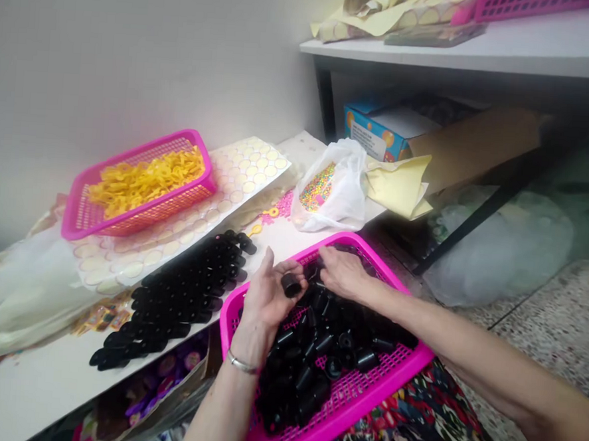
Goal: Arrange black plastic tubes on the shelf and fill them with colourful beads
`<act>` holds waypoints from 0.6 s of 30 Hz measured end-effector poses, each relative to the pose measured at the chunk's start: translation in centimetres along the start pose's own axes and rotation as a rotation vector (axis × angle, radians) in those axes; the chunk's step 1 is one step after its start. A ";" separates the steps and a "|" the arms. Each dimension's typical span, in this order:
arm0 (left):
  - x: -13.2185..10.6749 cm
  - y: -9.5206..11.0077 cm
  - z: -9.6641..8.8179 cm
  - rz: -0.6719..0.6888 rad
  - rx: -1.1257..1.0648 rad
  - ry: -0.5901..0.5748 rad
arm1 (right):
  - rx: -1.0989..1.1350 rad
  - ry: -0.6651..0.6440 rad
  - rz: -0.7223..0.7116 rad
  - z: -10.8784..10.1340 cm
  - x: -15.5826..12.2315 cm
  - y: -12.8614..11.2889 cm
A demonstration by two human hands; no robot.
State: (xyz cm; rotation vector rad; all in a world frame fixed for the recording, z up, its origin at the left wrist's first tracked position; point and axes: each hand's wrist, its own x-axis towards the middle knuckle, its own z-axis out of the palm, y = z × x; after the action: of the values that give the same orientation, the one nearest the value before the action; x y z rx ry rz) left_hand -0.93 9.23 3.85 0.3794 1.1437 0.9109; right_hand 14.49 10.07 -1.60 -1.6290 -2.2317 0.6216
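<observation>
A pink basket point(394, 380) rests on my lap, holding several short black tubes point(316, 355). My left hand point(267, 295) hovers over the basket's near-left corner and pinches one black tube point(291, 285) between thumb and fingers. Over the far side of the basket, my right hand point(341, 271) reaches down among the tubes, fingers curled on something I cannot make out. On the white board point(25, 384) to the left, more black tubes lie packed in a long row point(180, 300).
A second pink basket point(82, 217) of yellow pieces stands at the back left on a sheet of round stickers point(247, 171). A white bag of coloured beads point(326, 189), a blue box point(374, 129) and yellow paper sit under a shelf point(484, 49). Speckled floor lies right.
</observation>
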 end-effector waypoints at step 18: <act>7.2 -3.1 1.8 0.670 1.379 -0.161 | 1.706 0.074 0.248 -2.0 -11.9 4.3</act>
State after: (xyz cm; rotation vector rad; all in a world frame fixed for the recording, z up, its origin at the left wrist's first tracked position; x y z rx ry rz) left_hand 2.91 13.33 -1.95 2.0021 1.3745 0.4735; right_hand 22.64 0.18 -2.07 -0.8260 -0.6597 1.7300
